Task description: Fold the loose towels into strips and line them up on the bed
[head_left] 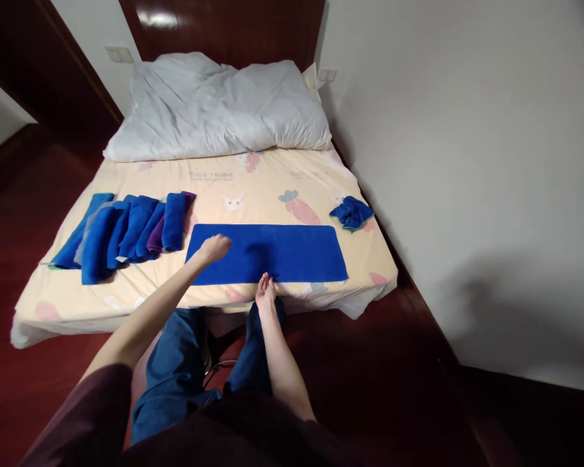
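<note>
A blue towel lies flat in a long rectangle near the front edge of the bed. Over its left part is my left hand, its fingers curled closed; whether anything is inside cannot be made out. My right hand is at the towel's front edge, palm up, with fingers bent at the edge; whether they pinch the cloth is unclear. To the left lie several rolled or folded towels, mostly blue, with a purple one and a grey one among them. A crumpled blue cloth sits at the right.
The bed has a pale yellow patterned sheet. A grey-white quilt or pillow lies across its head, before a dark wooden headboard. A white wall runs along the right side. Dark red floor shows around the bed.
</note>
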Demonstrator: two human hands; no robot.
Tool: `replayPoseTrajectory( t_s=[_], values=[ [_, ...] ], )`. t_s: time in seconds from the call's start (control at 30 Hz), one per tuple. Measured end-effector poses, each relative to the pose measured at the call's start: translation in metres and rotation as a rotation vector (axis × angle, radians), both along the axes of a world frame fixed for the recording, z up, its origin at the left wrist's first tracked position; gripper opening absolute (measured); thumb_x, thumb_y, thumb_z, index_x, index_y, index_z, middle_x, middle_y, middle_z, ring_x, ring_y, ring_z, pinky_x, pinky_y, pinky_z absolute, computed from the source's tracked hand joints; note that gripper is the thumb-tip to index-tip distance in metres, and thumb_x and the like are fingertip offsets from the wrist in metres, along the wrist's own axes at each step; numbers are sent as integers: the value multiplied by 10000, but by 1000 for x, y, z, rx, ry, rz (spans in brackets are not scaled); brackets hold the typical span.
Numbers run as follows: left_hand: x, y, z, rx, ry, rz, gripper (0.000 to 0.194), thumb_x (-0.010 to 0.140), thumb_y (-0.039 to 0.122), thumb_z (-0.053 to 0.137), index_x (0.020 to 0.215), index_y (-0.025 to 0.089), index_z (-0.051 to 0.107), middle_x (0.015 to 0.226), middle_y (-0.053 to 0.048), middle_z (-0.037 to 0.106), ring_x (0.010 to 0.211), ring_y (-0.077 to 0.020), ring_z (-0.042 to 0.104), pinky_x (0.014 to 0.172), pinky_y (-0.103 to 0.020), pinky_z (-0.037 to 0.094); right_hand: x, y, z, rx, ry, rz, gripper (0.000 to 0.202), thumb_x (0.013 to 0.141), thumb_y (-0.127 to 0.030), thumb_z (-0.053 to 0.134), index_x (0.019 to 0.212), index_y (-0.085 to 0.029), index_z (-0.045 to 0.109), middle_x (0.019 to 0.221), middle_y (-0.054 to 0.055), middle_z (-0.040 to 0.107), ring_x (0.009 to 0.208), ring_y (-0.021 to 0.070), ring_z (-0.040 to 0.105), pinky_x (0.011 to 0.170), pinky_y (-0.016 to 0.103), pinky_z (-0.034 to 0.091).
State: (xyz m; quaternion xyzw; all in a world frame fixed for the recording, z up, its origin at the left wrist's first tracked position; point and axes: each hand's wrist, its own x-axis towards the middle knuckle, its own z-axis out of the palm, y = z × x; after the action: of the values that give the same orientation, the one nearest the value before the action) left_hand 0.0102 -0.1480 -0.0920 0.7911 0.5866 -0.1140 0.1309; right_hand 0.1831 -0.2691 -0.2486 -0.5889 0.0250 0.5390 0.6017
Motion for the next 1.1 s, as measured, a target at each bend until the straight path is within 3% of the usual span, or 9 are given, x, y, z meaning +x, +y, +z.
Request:
replayPoseTrajectory(
  t_s=[0.07,0.17,0.23,0.33,0.47,0.6,0.8,1.0,1.1],
  values=[
    [49,59,-1,-18,-62,-87,415,958,213,419,1206,163,748,1248,-190,709,1187,-295,667,1011,-383,509,-1,-5,-5,10,-10,39,221,985,-291,436,878,-220,617,1162,143,747,1295,192,649,1061,353,582],
    [111,122,-21,-65,-104,-135,401,924,179,485,1220,123,750,1255,-215,701,1161,-279,672,1021,-361,503,-2,-11,-14,18,-25,73,207,970,-322,476,934,-226,656,1195,138,741,1334,218,620,1072,389,584],
    [139,148,-41,-102,-111,-132,399,911,171,525,1241,109,740,1270,-237,687,1146,-287,676,1014,-372,512,-4,-14,-18,4,-8,46,207,968,-343,497,979,-231,671,1204,127,742,1349,223,608,1081,395,580],
    [163,170,-72,-155,-110,-99,436,870,141,594,1290,137,711,1302,-224,671,1162,-290,672,1009,-371,524,-7,-16,-18,-4,107,-61,234,967,-366,539,1067,-206,677,1281,120,720,1355,208,603,1113,360,545],
    [171,187,-98,-186,-136,-41,474,839,117,641,1309,161,688,1342,-192,648,1232,-292,637,1026,-337,510,-7,-16,-5,3,274,-115,277,988,-358,538,1137,-169,674,1452,127,622,1383,185,574,1138,327,507],
    [171,195,-107,-225,-178,17,409,784,144,730,1193,145,735,1215,-183,698,1192,-299,655,1005,-314,517,-3,-15,4,-3,349,-113,326,1034,-399,482,1178,-179,676,1517,98,570,1389,178,567,1150,340,494],
    [172,195,-101,-307,-254,144,295,798,178,750,1077,82,746,813,-140,726,765,-247,741,808,-311,580,-3,-18,4,12,345,-80,370,1032,-392,478,1261,-158,651,1558,115,523,1400,166,555,1159,314,475],
    [170,195,-87,-295,-403,244,402,856,151,691,1247,72,643,806,-99,725,632,-170,715,701,-240,573,-6,-18,4,8,288,-102,373,1003,-377,498,1238,-136,660,1514,134,565,1368,170,586,1162,300,471],
    [169,195,-83,-282,-443,262,381,872,157,672,1241,69,636,780,-91,719,609,-155,705,691,-225,569,-5,-17,3,5,286,-94,395,992,-411,512,1232,-139,670,1465,136,611,1358,185,596,1148,321,492]
  ],
)
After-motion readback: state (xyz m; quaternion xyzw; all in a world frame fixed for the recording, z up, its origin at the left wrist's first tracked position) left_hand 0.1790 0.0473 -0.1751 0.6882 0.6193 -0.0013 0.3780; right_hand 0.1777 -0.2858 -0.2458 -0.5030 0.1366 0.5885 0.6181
